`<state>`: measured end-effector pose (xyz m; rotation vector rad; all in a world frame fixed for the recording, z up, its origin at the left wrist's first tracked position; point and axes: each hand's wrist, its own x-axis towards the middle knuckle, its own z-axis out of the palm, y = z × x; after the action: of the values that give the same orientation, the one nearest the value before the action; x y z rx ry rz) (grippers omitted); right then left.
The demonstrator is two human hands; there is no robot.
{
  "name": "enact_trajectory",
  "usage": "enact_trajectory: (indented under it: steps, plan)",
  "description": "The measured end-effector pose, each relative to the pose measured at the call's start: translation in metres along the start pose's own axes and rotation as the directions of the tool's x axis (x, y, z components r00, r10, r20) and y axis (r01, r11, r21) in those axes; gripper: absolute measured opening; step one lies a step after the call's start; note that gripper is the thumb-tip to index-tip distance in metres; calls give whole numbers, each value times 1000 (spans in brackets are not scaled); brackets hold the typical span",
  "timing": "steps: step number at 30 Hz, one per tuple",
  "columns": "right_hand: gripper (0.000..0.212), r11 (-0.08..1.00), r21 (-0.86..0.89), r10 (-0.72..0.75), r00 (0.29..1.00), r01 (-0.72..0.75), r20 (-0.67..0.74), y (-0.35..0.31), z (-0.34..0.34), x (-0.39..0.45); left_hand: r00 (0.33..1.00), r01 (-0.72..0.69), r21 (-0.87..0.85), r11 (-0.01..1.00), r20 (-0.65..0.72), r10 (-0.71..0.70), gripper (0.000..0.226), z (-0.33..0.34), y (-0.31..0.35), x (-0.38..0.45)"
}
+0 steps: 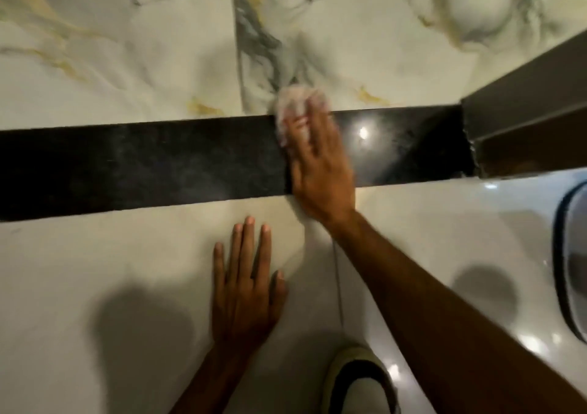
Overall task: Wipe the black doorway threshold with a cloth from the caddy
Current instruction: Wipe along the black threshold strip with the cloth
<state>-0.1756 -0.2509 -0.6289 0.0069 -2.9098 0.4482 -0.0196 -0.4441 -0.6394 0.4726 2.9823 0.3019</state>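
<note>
The black threshold (143, 165) runs as a wide dark band across the floor from the left edge to the door frame at the right. My right hand (320, 172) lies flat on it, right of centre, fingers spread, pressing a pale fuzzy cloth (290, 105) that sticks out past the fingertips onto the far tile. The hand and cloth are blurred. My left hand (246, 289) rests palm down on the near white tile, fingers apart, holding nothing. The strip right of my right hand looks glossier than the dusty stretch to its left.
A grey door frame (524, 105) closes off the threshold at the right. Marbled tiles (127, 48) lie beyond the strip. A dark-rimmed rounded object (571, 264) sits at the right edge. My shoe (359, 382) stands at the bottom.
</note>
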Motion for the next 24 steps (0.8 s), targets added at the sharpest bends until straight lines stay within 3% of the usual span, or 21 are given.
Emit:
enact_trajectory:
  steps: [2, 5, 8, 10, 11, 14, 15, 17, 21, 24]
  plan:
    - [60, 999, 43, -29, 998, 26, 60, 13, -18, -48, 999, -46, -20, 999, 10, 46, 70, -3, 5, 11]
    - [56, 969, -43, 240, 970, -242, -33, 55, -50, -103, 992, -113, -6, 994, 48, 113, 72, -6, 15, 28]
    - [55, 858, -102, 492, 862, -504, -122, 106, -63, -75, 985, -163, -10, 987, 58, 163, 74, -1, 33, 46]
    - [59, 813, -4, 578, 806, -583, -127, 127, -62, -34, 980, -194, 18, 981, 47, 193, 75, 5, 42, 53]
    - [63, 812, 49, 583, 804, -582, -115, 130, -59, -18, 978, -206, 38, 978, 37, 205, 76, 9, 44, 56]
    - [65, 948, 14, 318, 946, -318, -57, 117, -51, -22, 977, -215, 54, 975, 28, 213, 76, 14, 43, 56]
    - [64, 958, 20, 288, 958, -288, -15, 109, -53, -39, 976, -215, 49, 975, 32, 214, 76, 13, 43, 56]
    - [61, 923, -22, 385, 923, -385, 12, 102, -61, -84, 977, -210, 51, 976, 49, 208, 76, 10, 45, 55]
    - [55, 763, -97, 629, 768, -639, -119, 119, -69, -95, 979, -196, 47, 980, 67, 192, 75, 6, 47, 57]
    - [78, 755, -46, 647, 755, -654, -107, 122, -59, -48, 978, -207, 54, 977, 42, 205, 74, 7, 47, 58]
